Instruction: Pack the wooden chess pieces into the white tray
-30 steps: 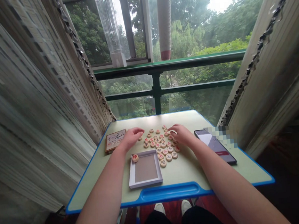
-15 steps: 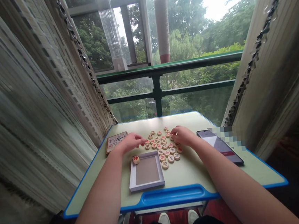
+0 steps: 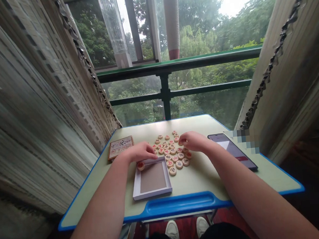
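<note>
Round wooden Chinese chess pieces (image 3: 172,151) with red and black characters lie in a loose cluster on the table. My left hand (image 3: 142,151) hangs over the far edge of a shallow white box tray (image 3: 136,188), fingers bent together; whatever they hold is hidden. One red-marked piece (image 3: 140,166) sits at the tray's far left corner. At the cluster's right side is my right hand (image 3: 193,141), its fingers curled at a chess piece (image 3: 180,142) that they partly cover.
A decorated box lid (image 3: 120,146) lies at the left of the pale table (image 3: 204,182), behind my left forearm. On the right a dark tablet or phone (image 3: 236,153) lies flat. The table's front has a blue groove (image 3: 180,203); curtains (image 3: 34,89) hang at both sides.
My left hand has moved from the cluster's left side toward the tray's far edge. My right hand stays by the right-hand pieces, fingers curled in more. The view has tilted slightly.
</note>
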### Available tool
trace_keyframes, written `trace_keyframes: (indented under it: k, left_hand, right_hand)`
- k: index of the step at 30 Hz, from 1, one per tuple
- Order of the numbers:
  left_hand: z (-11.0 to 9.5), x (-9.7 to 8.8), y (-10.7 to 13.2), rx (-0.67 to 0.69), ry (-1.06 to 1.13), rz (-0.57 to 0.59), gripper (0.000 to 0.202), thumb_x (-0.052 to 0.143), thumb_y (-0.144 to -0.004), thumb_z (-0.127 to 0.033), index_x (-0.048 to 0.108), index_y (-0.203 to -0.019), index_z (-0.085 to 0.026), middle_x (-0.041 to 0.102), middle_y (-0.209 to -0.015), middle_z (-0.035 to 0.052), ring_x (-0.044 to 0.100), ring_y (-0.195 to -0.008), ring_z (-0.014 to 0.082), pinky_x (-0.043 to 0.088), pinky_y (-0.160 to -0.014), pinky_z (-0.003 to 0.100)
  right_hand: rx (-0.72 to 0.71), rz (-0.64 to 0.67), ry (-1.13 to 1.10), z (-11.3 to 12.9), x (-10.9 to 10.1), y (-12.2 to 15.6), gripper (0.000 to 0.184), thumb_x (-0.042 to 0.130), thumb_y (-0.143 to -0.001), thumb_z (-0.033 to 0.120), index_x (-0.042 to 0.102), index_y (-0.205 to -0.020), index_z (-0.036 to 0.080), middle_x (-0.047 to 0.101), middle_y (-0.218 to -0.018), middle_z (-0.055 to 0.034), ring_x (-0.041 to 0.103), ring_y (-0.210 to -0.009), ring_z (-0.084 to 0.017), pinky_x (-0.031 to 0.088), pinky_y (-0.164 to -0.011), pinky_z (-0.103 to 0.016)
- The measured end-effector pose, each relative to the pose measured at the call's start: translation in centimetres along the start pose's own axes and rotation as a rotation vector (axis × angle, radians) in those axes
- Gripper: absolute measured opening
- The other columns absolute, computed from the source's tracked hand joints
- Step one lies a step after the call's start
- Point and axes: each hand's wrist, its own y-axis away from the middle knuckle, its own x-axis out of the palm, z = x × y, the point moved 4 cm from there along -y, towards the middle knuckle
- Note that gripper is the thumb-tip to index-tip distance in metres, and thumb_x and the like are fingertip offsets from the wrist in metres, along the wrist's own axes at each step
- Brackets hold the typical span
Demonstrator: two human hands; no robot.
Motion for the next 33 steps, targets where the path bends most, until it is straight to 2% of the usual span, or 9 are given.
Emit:
trace_keyframes:
  k: [3,5,13,18,20,25,29,31,33]
  left_hand:
    - [0.0,0.1,0.0,-0.014,-0.003,-0.019,0.038,0.065,-0.062,-0.051,0.07,-0.072,-0.015,0.055,-0.059,-0.0006,0.044,-0.053,0.0109,0.03,-0.047,0.023]
    - [-0.1,0.0,0.0,-0.004,-0.01,-0.036,0.038,0.066,-0.062,-0.052,0.07,-0.071,-0.015,0.054,-0.058,-0.0008,0.042,-0.053,0.0104,0.029,-0.047,0.023]
    - [-0.1,0.0,-0.3,0.022,-0.001,-0.064,0.037,0.067,-0.061,-0.052,0.071,-0.072,-0.017,0.056,-0.058,-0.0011,0.043,-0.051,0.0094,0.031,-0.047,0.022]
    - [0.2,0.4,-0.6,0.022,0.084,-0.064,0.043,0.068,-0.059,-0.055,0.073,-0.08,-0.018,0.057,-0.057,-0.0008,0.044,-0.049,0.0097,0.032,-0.047,0.023]
    - [0.2,0.4,-0.7,0.035,0.078,-0.074,0.042,0.068,-0.059,-0.054,0.073,-0.078,-0.017,0.058,-0.057,-0.0002,0.045,-0.05,0.0105,0.033,-0.047,0.023]
    - [-0.1,0.2,-0.5,0.062,0.049,-0.087,0.036,0.067,-0.061,-0.049,0.074,-0.077,-0.017,0.064,-0.067,0.0008,0.049,-0.058,0.0117,0.035,-0.052,0.022]
    - [-0.3,0.2,-0.3,0.07,0.042,-0.078,0.036,0.067,-0.062,-0.049,0.074,-0.077,-0.017,0.064,-0.068,0.0007,0.049,-0.059,0.0117,0.034,-0.053,0.023]
    - [-0.4,0.1,-0.3,0.076,0.048,-0.072,0.036,0.067,-0.062,-0.048,0.073,-0.077,-0.016,0.064,-0.068,0.0005,0.048,-0.059,0.0115,0.034,-0.052,0.023]
    - [-0.4,0.1,-0.3,0.081,0.049,-0.067,0.035,0.067,-0.063,-0.047,0.073,-0.077,-0.016,0.064,-0.069,0.0004,0.048,-0.06,0.0115,0.034,-0.053,0.023]
  right_hand:
    - [0.209,-0.037,0.07,-1.4,-0.2,-0.1,0.027,0.047,-0.079,0.023,0.069,-0.096,0.022,0.069,-0.101,-0.0089,0.062,-0.088,-0.023,0.042,-0.065,-0.027]
    - [0.246,-0.039,0.09,-1.6,-0.2,-0.1,0.029,0.047,-0.08,0.026,0.068,-0.099,0.022,0.068,-0.103,-0.0103,0.061,-0.089,-0.024,0.042,-0.064,-0.028]
    - [0.117,-0.003,0.028,0.3,-0.9,0.5,0.025,0.048,-0.079,0.03,0.07,-0.086,0.021,0.069,-0.093,-0.0067,0.06,-0.08,-0.019,0.038,-0.059,-0.025]
    - [-0.078,0.227,-0.116,2.5,-0.4,1.8,0.03,0.065,-0.067,0.044,0.07,-0.087,0.022,0.069,-0.084,-0.0033,0.059,-0.07,-0.016,0.038,-0.055,-0.022]
    - [-0.1,0.258,-0.1,2.9,-0.1,2.0,0.031,0.068,-0.064,0.043,0.071,-0.086,0.022,0.068,-0.084,-0.0035,0.059,-0.071,-0.016,0.038,-0.054,-0.022]
    - [-0.155,0.263,-0.142,3.2,0.0,1.9,0.024,0.063,-0.071,0.029,0.072,-0.093,0.022,0.066,-0.076,-0.0017,0.056,-0.063,-0.013,0.037,-0.054,-0.021]
    - [-0.15,0.262,-0.196,3.2,-0.1,1.9,0.037,0.056,-0.07,0.015,0.069,-0.104,0.024,0.064,-0.073,0.0,0.054,-0.061,-0.011,0.037,-0.054,-0.02]
    - [-0.116,0.215,-0.196,3.0,-0.3,1.7,0.041,0.055,-0.07,0.015,0.067,-0.108,0.024,0.064,-0.075,-0.0004,0.054,-0.061,-0.012,0.037,-0.054,-0.02]
    - [-0.076,0.117,-0.165,2.5,-0.5,1.3,0.034,0.055,-0.073,0.02,0.068,-0.104,0.022,0.065,-0.079,-0.0022,0.055,-0.065,-0.013,0.038,-0.056,-0.022]
